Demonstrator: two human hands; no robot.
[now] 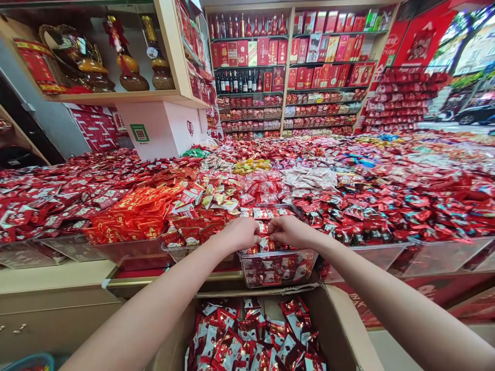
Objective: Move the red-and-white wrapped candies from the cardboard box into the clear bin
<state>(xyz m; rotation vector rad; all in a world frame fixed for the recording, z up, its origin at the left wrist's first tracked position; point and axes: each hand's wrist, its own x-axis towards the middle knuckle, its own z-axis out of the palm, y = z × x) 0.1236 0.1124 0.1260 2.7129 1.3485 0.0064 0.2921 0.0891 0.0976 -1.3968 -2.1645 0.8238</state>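
My left hand [244,234] and my right hand [285,231] are close together over a clear plastic bin [279,269] filled with small red-and-white candy packets. Each hand has its fingers curled down in a pinch at packets in the bin's top layer. What lies between the fingertips is too small to tell. Below the bin, a cardboard box [340,330] holds many loose red-and-white packets [251,340].
Candy heaps in clear bins spread to both sides, with orange-red packets [135,216] at left. Shelves [288,66] of bottles and red boxes stand behind. A display cabinet [170,95] overhangs the upper left. A blue basket [36,360] sits lower left.
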